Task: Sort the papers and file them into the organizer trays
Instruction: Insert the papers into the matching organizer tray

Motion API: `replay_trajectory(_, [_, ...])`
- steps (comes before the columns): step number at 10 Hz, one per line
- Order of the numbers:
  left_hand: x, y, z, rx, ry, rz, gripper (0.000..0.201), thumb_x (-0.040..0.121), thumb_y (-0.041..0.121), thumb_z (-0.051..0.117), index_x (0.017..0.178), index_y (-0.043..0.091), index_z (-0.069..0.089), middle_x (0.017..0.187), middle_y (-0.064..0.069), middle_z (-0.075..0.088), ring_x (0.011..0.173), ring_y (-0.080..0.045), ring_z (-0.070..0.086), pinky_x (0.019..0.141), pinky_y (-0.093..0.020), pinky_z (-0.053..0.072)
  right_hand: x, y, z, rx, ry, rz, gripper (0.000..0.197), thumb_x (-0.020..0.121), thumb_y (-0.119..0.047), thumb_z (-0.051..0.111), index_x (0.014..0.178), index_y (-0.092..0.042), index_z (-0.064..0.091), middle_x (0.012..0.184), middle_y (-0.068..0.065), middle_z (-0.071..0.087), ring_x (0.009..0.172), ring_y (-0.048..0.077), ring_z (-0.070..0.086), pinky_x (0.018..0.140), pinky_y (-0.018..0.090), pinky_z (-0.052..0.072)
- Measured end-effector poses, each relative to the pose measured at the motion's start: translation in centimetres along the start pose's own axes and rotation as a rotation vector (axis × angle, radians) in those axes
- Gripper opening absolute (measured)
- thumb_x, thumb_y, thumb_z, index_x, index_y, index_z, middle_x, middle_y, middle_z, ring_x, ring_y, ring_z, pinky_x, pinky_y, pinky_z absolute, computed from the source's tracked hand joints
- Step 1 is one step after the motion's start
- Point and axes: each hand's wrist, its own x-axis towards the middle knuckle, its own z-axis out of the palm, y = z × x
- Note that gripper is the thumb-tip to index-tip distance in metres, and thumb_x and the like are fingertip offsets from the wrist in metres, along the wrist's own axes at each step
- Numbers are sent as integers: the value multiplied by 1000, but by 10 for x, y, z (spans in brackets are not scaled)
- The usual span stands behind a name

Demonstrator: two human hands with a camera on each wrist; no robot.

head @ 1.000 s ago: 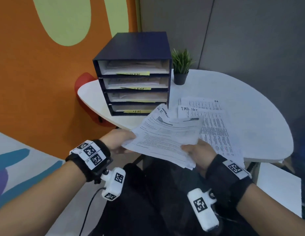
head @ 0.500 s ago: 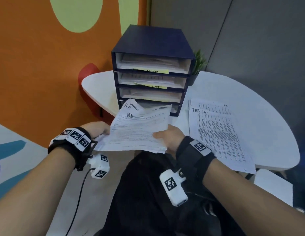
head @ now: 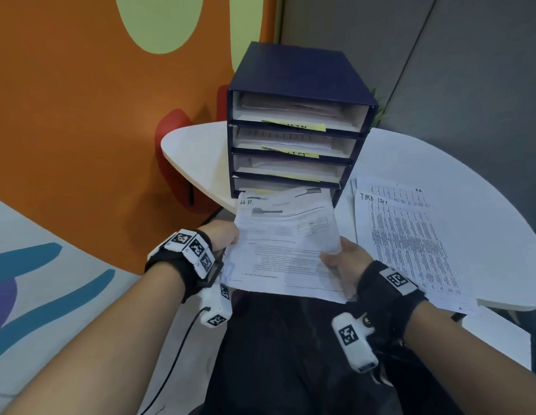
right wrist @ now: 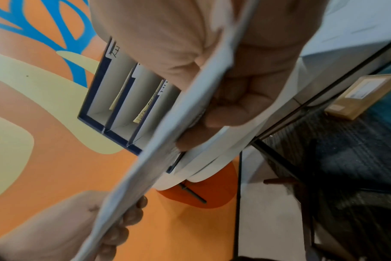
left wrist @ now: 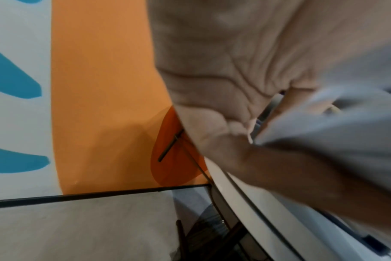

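Firmly pinched at both side edges, the sheaf of papers [head: 286,250] sits between the left hand [head: 222,236] and right hand [head: 343,263], thumbs on top and fingers [right wrist: 232,113] curled beneath. Its far edge lies at the mouth of the lowest slot of the organizer [head: 293,85] on the worktop [head: 440,163].

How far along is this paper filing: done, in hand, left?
Done: the organiser holds papers in its upper three slots. In hand: left hand and right hand grip the HR stack, its front edge at the bottom slot. Left: sliding it in; the task-list sheets lie on the table.
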Motion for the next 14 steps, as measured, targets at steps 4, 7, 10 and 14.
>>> replay_trajectory(4, [3,11,7,-515,-111,38,27,93,16,64,119,9,61,99,-5,72,60,-11,70,39,-16,48,60,-26,-3,193,95,73,25,93,-10,60,118,-8,62,114,2,66,94,20,65,81,30,55])
replay_trajectory(7, [26,15,4,-1114,96,51,46,91,19,68,128,2,45,117,-16,61,81,-23,71,51,-25,59,80,2,10,448,64,207,45,90,8,47,133,3,38,44,5,56,43,13,46,32,16,33])
replay_trajectory(10, [47,14,10,-1039,183,18,55,92,18,60,142,8,40,117,-10,59,97,-23,69,74,-31,58,122,-57,29,723,2,47,46,86,1,60,129,-12,49,72,-10,71,112,17,59,93,40,50])
replay_trajectory(14, [47,32,22,-971,150,93,42,91,12,59,131,13,46,114,-8,63,86,-20,70,78,-33,57,166,-59,45,864,89,35,4,89,12,53,87,9,55,103,23,67,94,22,69,77,24,58])
